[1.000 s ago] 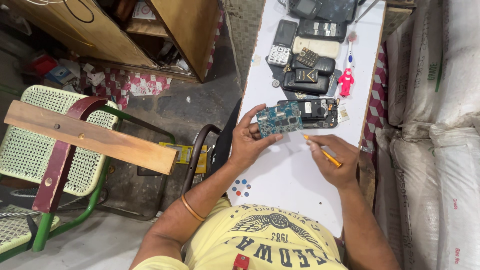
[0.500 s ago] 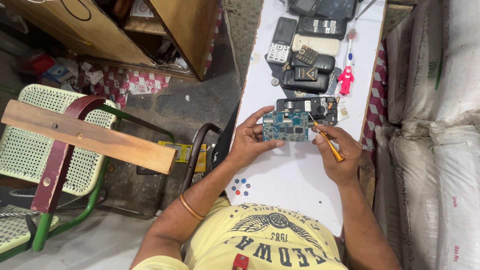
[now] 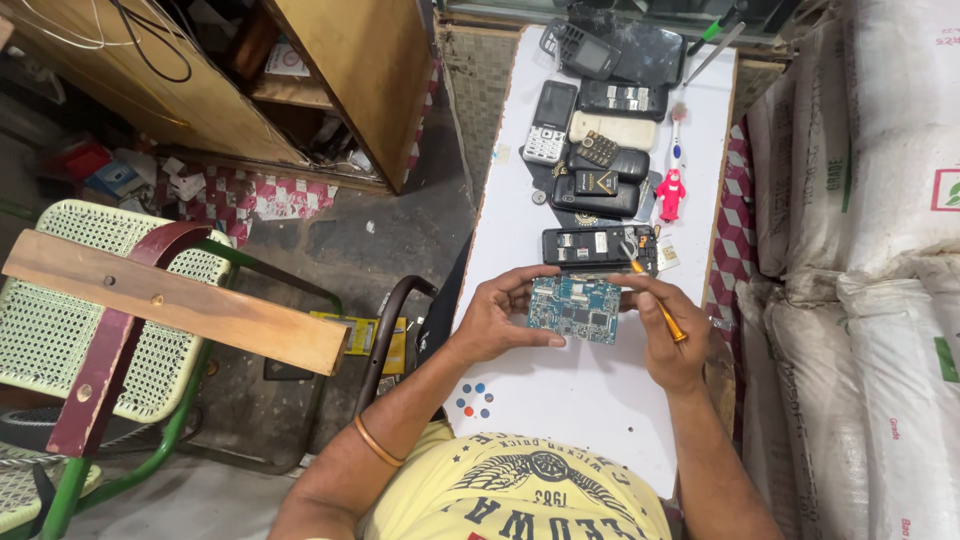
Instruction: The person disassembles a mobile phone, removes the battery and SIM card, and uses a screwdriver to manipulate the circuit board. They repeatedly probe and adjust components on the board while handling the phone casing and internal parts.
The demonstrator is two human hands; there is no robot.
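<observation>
Circuit board (image 3: 574,308) now lifting clear of open phone shell (image 3: 597,247), coming nearer body. Left hand (image 3: 500,322) pinching board's left edge; right hand (image 3: 672,338) gripping orange-handled screwdriver (image 3: 657,306), tip near board's upper right corner, above white table (image 3: 590,400).

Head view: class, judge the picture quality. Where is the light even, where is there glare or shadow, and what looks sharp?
Head view: even daylight on the white table, no harsh glare; circuit board, left hand and right hand holding the orange screwdriver look sharp; the floor under the wooden cabinet lies dimmer.
</observation>
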